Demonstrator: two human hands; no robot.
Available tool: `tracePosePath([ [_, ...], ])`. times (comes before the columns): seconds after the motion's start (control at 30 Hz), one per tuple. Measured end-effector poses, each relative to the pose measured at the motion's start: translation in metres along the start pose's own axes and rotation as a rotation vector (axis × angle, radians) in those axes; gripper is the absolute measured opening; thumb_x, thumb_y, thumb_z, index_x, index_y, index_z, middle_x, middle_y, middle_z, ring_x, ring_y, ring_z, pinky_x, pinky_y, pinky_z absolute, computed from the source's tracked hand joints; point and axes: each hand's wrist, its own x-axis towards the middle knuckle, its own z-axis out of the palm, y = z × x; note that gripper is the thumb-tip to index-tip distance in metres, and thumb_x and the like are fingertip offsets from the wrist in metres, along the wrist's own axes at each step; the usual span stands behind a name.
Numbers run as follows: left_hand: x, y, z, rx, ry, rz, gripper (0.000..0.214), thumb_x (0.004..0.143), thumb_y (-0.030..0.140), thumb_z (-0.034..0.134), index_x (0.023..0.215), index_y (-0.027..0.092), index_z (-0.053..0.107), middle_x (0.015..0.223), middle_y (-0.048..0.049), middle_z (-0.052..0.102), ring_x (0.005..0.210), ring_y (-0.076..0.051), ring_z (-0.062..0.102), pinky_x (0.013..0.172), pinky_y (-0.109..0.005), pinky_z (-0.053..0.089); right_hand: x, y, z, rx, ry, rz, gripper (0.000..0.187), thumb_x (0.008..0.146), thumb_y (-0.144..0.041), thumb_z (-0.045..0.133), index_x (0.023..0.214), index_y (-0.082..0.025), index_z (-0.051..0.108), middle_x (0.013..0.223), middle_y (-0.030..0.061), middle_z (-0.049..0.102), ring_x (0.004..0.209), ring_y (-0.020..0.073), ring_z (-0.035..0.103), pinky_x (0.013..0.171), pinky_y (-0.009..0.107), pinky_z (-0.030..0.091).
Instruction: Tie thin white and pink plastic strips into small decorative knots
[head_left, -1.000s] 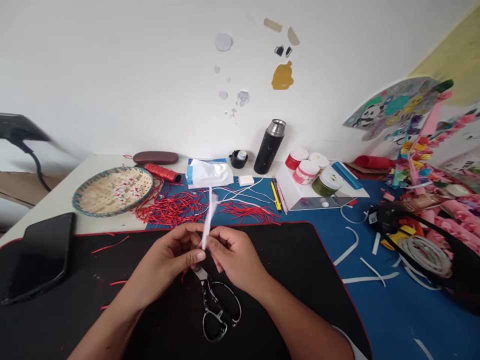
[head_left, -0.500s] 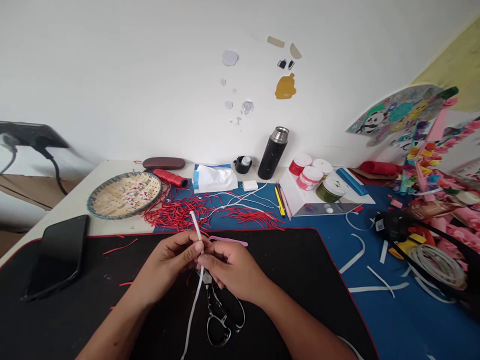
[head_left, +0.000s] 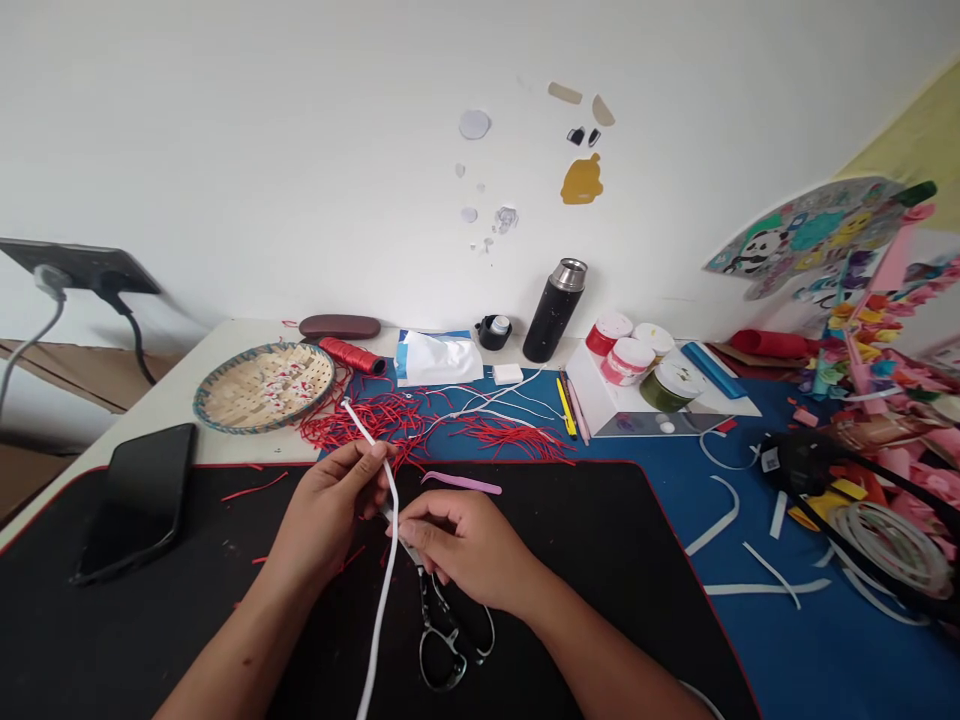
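My left hand (head_left: 326, 520) pinches the white strip (head_left: 388, 580) firmly between thumb and fingers; my right hand (head_left: 465, 545) curls just above the scissors (head_left: 448, 630), and I cannot tell what it holds.

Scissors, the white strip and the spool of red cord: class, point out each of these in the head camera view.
Scissors (head_left: 433, 612): head view, point on the metal shank above the finger loops.
White strip (head_left: 383, 600): head view, point on its hanging lower length.
Spool of red cord (head_left: 352, 355): head view, point on the wound cord.
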Motion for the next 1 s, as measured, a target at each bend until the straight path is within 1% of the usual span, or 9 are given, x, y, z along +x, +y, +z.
tracePosePath([
  [0.13, 0.002, -0.004, 0.002, 0.0, -0.021, -0.033, 0.047, 0.063, 0.056, 0.098, 0.07, 0.017, 0.073, 0.06, 0.0016, 0.066, 0.048, -0.009, 0.052, 0.043, -0.018, 0.04, -0.001, 0.0, 0.001, -0.148, 0.064, -0.086, 0.013, 0.098, -0.02, 0.065, 0.096, -0.021, 0.078, 0.073, -0.0037, 0.066, 0.063, 0.0105, 0.057, 0.061, 0.022, 0.043],
  [0.27, 0.003, -0.008, 0.001, 0.02, -0.066, -0.049, 0.045, 0.068, 0.056, 0.095, 0.071, 0.017, 0.072, 0.057, 0.0018, 0.065, 0.046, -0.009, 0.05, 0.043, -0.018, 0.04, -0.001, -0.002, -0.001, -0.274, 0.134, -0.16, 0.01, 0.094, -0.018, 0.07, 0.097, -0.023, 0.078, 0.085, -0.0023, 0.075, 0.074, 0.0129, 0.066, 0.069, 0.023, 0.045],
  [0.4, 0.006, -0.014, -0.003, 0.078, -0.109, -0.024, 0.042, 0.076, 0.056, 0.09, 0.072, 0.018, 0.071, 0.055, 0.0025, 0.064, 0.045, -0.008, 0.05, 0.045, -0.017, 0.04, -0.001, -0.006, -0.004, -0.331, 0.213, -0.191, 0.007, 0.096, -0.021, 0.072, 0.091, -0.023, 0.077, 0.081, -0.0029, 0.075, 0.073, 0.0127, 0.066, 0.069, 0.023, 0.045],
  [0.5, 0.007, -0.016, -0.004, 0.086, -0.126, -0.023, 0.042, 0.077, 0.056, 0.089, 0.072, 0.018, 0.071, 0.056, 0.0026, 0.065, 0.045, -0.009, 0.051, 0.045, -0.017, 0.04, -0.002, -0.007, -0.004, -0.356, 0.238, -0.196, 0.003, 0.094, -0.022, 0.076, 0.092, -0.023, 0.077, 0.076, -0.0043, 0.073, 0.068, 0.012, 0.065, 0.068, 0.022, 0.044],
  [0.6, 0.005, -0.015, -0.001, 0.032, -0.116, -0.07, 0.041, 0.074, 0.054, 0.092, 0.074, 0.018, 0.072, 0.056, 0.0026, 0.065, 0.044, -0.009, 0.05, 0.044, -0.018, 0.04, -0.001, -0.007, -0.005, -0.42, 0.246, -0.209, 0.01, 0.092, -0.018, 0.078, 0.099, -0.025, 0.077, 0.076, -0.0049, 0.073, 0.067, 0.0125, 0.064, 0.069, 0.023, 0.044],
  [0.7, 0.002, -0.013, 0.002, -0.013, -0.124, -0.101, 0.041, 0.071, 0.051, 0.094, 0.073, 0.017, 0.072, 0.057, 0.0022, 0.066, 0.043, -0.008, 0.049, 0.042, -0.018, 0.039, -0.001, -0.007, -0.005, -0.496, 0.228, -0.234, 0.017, 0.093, -0.017, 0.077, 0.107, -0.027, 0.077, 0.081, -0.0041, 0.076, 0.07, 0.0142, 0.066, 0.072, 0.025, 0.046],
  [0.83, 0.0, -0.012, 0.005, -0.046, -0.131, -0.129, 0.043, 0.068, 0.051, 0.097, 0.072, 0.016, 0.072, 0.056, 0.0022, 0.065, 0.041, -0.008, 0.049, 0.04, -0.018, 0.039, -0.001, -0.006, -0.006, -0.583, 0.191, -0.312, 0.017, 0.096, -0.02, 0.076, 0.111, -0.028, 0.076, 0.089, -0.0016, 0.079, 0.075, 0.0161, 0.069, 0.077, 0.027, 0.048],
  [0.9, 0.0, -0.012, 0.005, -0.057, -0.132, -0.143, 0.044, 0.066, 0.051, 0.097, 0.071, 0.016, 0.072, 0.055, 0.0025, 0.064, 0.04, -0.008, 0.049, 0.039, -0.018, 0.039, -0.001, -0.004, -0.006, -0.623, 0.179, -0.352, 0.017, 0.099, -0.023, 0.074, 0.115, -0.028, 0.074, 0.095, 0.0003, 0.081, 0.079, 0.0175, 0.072, 0.079, 0.028, 0.05],
  [1.0, -0.001, -0.012, 0.006, -0.076, -0.145, -0.154, 0.042, 0.067, 0.05, 0.098, 0.072, 0.016, 0.074, 0.056, 0.0032, 0.063, 0.042, -0.008, 0.049, 0.04, -0.018, 0.041, -0.001, 0.0, -0.007, -0.698, 0.153, -0.407, 0.022, 0.103, -0.025, 0.069, 0.125, -0.027, 0.07, 0.109, 0.0042, 0.082, 0.093, 0.0208, 0.075, 0.086, 0.03, 0.051],
])
